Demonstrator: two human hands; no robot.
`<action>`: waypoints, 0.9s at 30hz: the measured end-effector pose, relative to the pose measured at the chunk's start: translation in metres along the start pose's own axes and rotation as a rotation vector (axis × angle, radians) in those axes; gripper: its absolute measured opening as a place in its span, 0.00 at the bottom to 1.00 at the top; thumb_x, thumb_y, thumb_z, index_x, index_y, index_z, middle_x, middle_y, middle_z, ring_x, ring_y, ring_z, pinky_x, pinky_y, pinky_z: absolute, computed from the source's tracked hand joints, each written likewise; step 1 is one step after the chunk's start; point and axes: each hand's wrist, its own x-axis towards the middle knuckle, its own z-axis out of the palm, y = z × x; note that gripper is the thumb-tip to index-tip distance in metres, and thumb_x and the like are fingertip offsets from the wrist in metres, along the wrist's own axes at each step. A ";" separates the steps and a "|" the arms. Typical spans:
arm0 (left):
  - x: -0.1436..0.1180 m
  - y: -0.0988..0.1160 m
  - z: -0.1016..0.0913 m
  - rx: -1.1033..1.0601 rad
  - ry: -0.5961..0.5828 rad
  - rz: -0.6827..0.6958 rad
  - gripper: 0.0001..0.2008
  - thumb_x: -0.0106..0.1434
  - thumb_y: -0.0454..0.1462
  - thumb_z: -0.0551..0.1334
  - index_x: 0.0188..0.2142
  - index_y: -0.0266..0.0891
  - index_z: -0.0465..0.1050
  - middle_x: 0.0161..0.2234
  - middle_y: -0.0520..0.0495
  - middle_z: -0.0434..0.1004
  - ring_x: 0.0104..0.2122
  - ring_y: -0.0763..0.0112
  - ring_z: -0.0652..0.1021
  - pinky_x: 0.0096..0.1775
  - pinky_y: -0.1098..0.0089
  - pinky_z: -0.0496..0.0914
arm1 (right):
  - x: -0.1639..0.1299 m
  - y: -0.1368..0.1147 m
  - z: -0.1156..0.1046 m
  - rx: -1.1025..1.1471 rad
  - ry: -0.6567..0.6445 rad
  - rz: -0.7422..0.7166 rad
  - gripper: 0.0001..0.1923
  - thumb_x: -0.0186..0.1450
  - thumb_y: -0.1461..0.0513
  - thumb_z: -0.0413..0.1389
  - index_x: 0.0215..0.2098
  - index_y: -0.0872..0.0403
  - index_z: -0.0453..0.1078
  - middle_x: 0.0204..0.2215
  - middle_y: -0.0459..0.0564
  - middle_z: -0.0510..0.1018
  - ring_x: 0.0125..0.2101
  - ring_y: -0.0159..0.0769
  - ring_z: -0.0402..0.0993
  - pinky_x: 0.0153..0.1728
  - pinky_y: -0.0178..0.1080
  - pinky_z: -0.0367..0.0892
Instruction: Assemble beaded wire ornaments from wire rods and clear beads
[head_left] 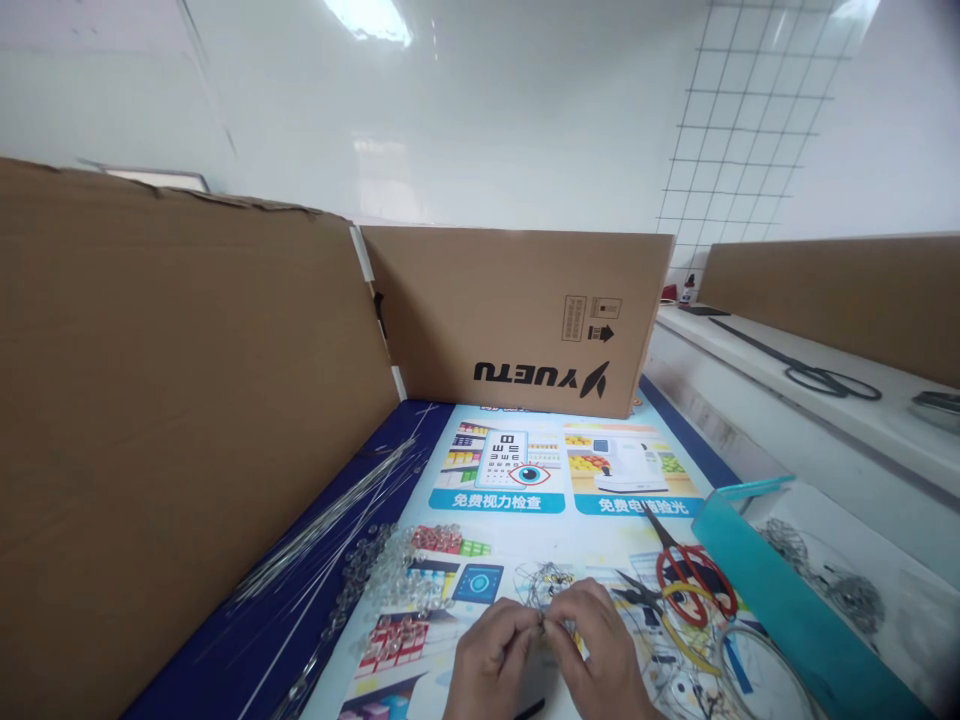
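Down low, the left hand [495, 655] and right hand [600, 650] meet fingertip to fingertip, both pinched on a small wire piece [544, 622] held just above the tabletop [517, 500]. Just beyond the fingers lies a tangle of wire [544, 582]. Left of the left hand spreads a heap of clear beads [390, 580], with long thin rods [330, 525] farther left. Right of the right hand lie red scissors [690, 580], and beyond them a teal tray [780, 600].
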 end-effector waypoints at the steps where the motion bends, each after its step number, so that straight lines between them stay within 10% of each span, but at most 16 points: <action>1: 0.000 0.000 0.001 -0.003 0.014 -0.003 0.08 0.60 0.32 0.55 0.28 0.40 0.72 0.25 0.51 0.74 0.26 0.73 0.74 0.30 0.76 0.69 | -0.001 0.000 0.001 -0.005 0.011 0.021 0.06 0.62 0.69 0.49 0.31 0.51 0.63 0.27 0.47 0.70 0.31 0.36 0.66 0.32 0.39 0.64; 27: -0.001 -0.005 0.010 -0.073 0.082 -0.266 0.07 0.58 0.35 0.57 0.27 0.40 0.73 0.23 0.52 0.71 0.24 0.71 0.73 0.24 0.76 0.66 | -0.012 -0.006 0.019 0.167 0.197 0.338 0.04 0.59 0.63 0.53 0.29 0.51 0.69 0.27 0.48 0.73 0.32 0.37 0.70 0.34 0.36 0.66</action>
